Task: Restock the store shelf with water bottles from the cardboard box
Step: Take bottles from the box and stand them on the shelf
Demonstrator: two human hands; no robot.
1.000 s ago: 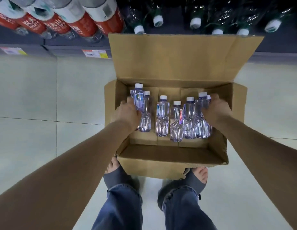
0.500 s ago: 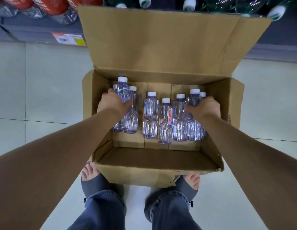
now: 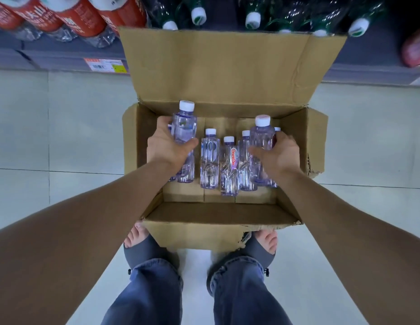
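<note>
Gripping bottle [image 3: 184,127] in left hand [image 3: 167,146], second bottle [image 3: 261,137] in right hand [image 3: 278,153], fingers curled round each, higher than row [image 3: 229,165] in box [image 3: 218,216], floor below shelf [image 3: 51,59]. Could slip on slick plastic; could clip neighbours, toppling row.

Both hands now lift: left hand [image 3: 167,146] raises its bottle [image 3: 184,127] above the row, right hand [image 3: 278,153] raises its own bottle [image 3: 261,134]; thumbs wrap the fronts.
</note>
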